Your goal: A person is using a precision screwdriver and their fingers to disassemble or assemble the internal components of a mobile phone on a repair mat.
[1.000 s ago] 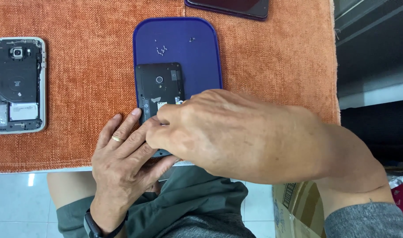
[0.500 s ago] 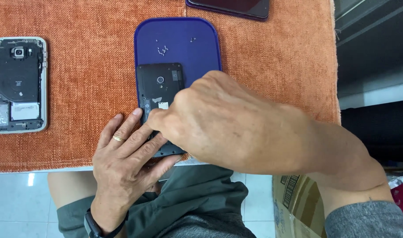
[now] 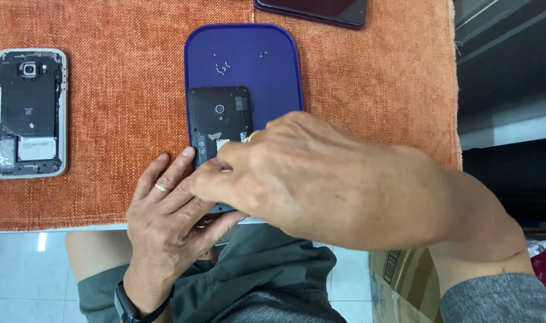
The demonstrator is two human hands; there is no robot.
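The right hand (image 3: pixel 320 179) reaches across from the right with its fingers bunched over the lower part of an opened black phone (image 3: pixel 219 122), its back cover off; whether the fingertips pinch anything cannot be told, since the hand hides them. The left hand (image 3: pixel 171 215), a ring on one finger and a dark watch at the wrist, lies flat with fingers spread against the phone's lower left side, pressing it down rather than gripping it. The phone lies on the near half of a blue tray (image 3: pixel 273 66), which holds a few tiny screws (image 3: pixel 223 67) near its far end. The tray rests on an orange mat (image 3: pixel 123 119), close to the mat's near edge. A second opened phone (image 3: pixel 29 113) with a silver frame lies by the mat's left edge. A dark phone (image 3: pixel 314 9) lies at the far edge.
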